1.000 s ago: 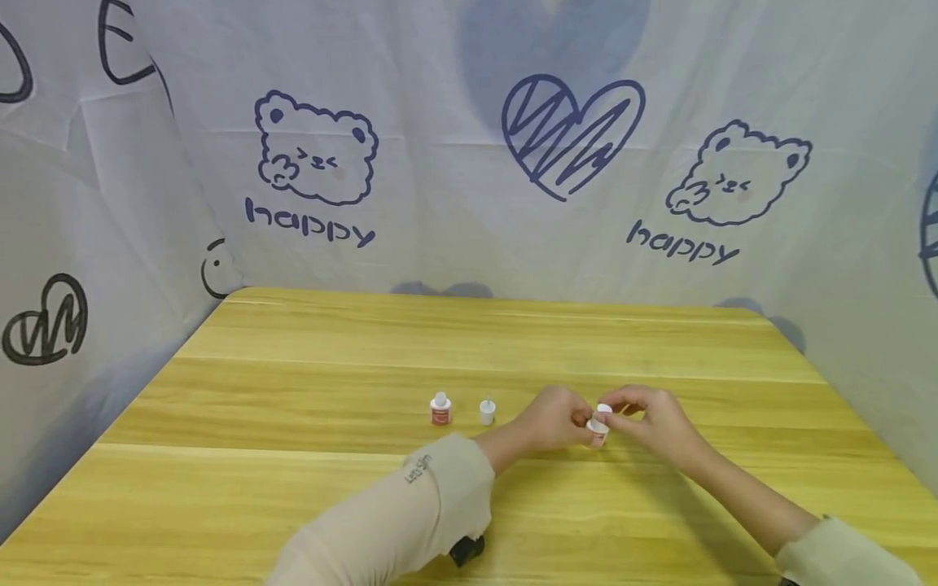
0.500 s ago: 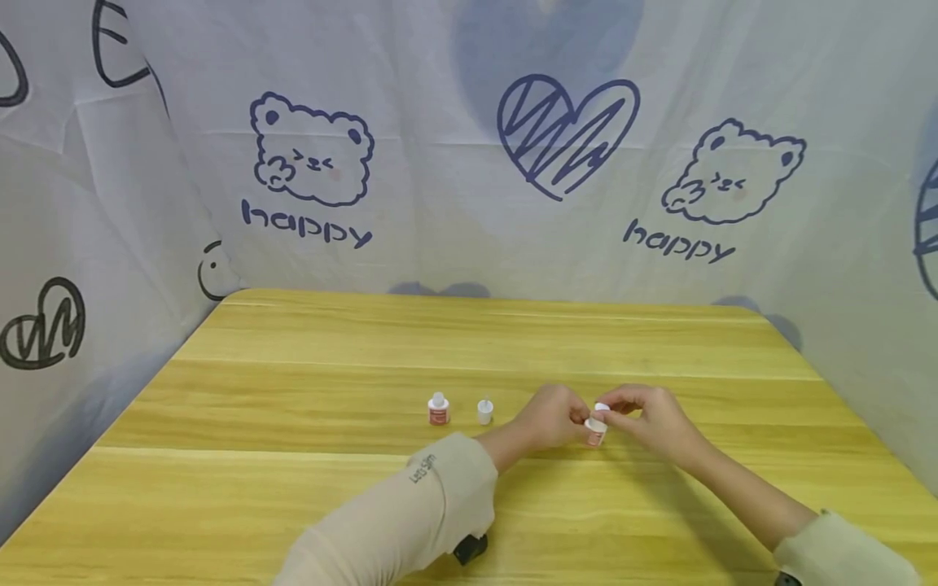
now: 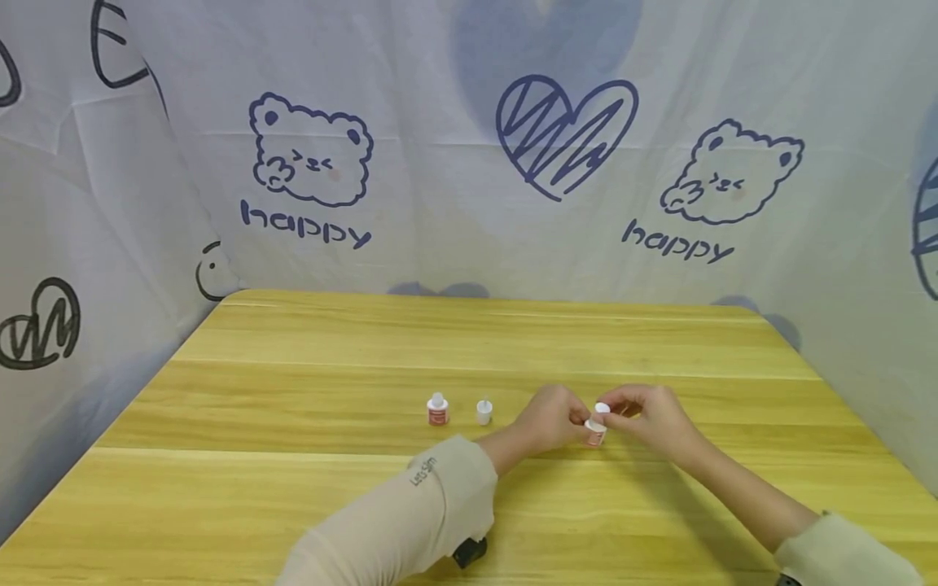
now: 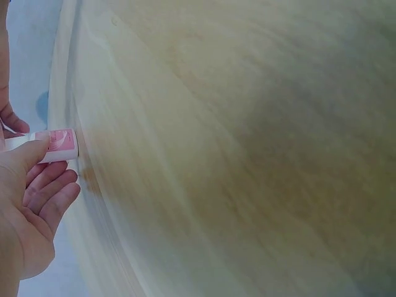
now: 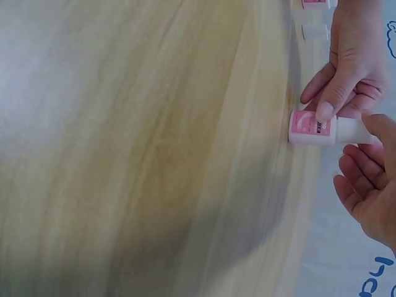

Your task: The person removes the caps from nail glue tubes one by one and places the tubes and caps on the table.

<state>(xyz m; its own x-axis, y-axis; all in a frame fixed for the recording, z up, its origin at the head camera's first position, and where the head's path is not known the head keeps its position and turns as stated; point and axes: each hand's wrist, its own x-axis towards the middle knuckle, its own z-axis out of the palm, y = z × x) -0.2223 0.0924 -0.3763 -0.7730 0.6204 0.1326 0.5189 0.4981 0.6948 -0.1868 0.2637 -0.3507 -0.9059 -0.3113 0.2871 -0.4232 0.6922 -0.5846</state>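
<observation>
A small white bottle with a pink label (image 5: 303,127) stands on the table in the right wrist view. My left hand (image 3: 553,417) grips its body between thumb and fingers, the thumb lying across the label. My right hand (image 3: 652,419) pinches the white cap (image 5: 352,131) at the bottle's top. In the left wrist view the label (image 4: 60,141) shows past my left thumb, while the cap end is largely covered. To the left of my hands, a second bottle (image 3: 437,410) with a red-pink label stands upright. Beside it sits a loose white cap (image 3: 484,413) with a thin stem pointing up.
The wooden table (image 3: 330,342) has a pale cloth (image 3: 440,187) with drawn bears and hearts hanging behind it and at its sides. My left sleeve (image 3: 396,505) crosses the front of the table, with a black device (image 3: 469,552) at the cuff.
The hands keep the same hold on the bottle and its cap. The head view has shifted slightly; the second bottle and loose cap stay put on the table.
</observation>
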